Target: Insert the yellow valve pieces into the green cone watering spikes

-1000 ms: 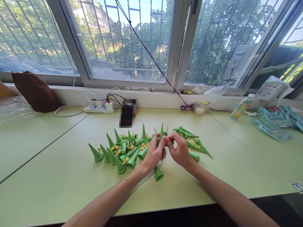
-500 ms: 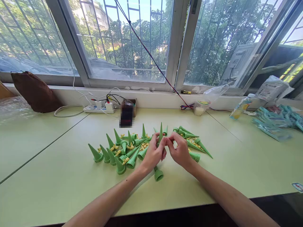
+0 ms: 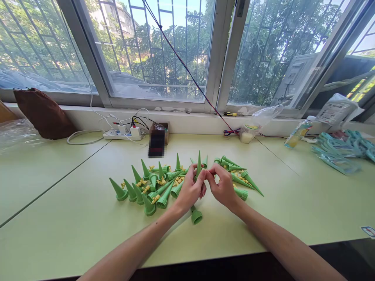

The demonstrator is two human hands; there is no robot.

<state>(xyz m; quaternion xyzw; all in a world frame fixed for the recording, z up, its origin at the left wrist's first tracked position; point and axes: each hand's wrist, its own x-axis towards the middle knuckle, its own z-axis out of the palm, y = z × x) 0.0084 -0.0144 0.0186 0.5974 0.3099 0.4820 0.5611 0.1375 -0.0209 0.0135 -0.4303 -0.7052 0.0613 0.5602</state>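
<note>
My left hand [image 3: 191, 190] is closed around a green plastic watering spike [image 3: 199, 160], whose tip points up. Beside it, my right hand [image 3: 222, 186] is pinched, fingertips meeting those of my left hand by the spike's side; what they hold, if anything, is hidden. Several more green spikes [image 3: 118, 190] stand or lie to the left, with small yellow valves [image 3: 155, 199] among them. Another group of spikes [image 3: 252, 183] lies just past my right hand. One spike [image 3: 196, 216] lies below my hands, its open end facing me.
Along the sill stand a power strip [image 3: 117, 135] with cables, a small box [image 3: 166, 134] and a plastic jar [image 3: 246, 135]. To the right are a bottle [image 3: 299, 133] and teal bagged items [image 3: 340, 150]. A brown bag [image 3: 43, 115] sits at the far left.
Almost nothing differs. Both hands stay together at the upright spike, with only a very slight shift of the fingers.
</note>
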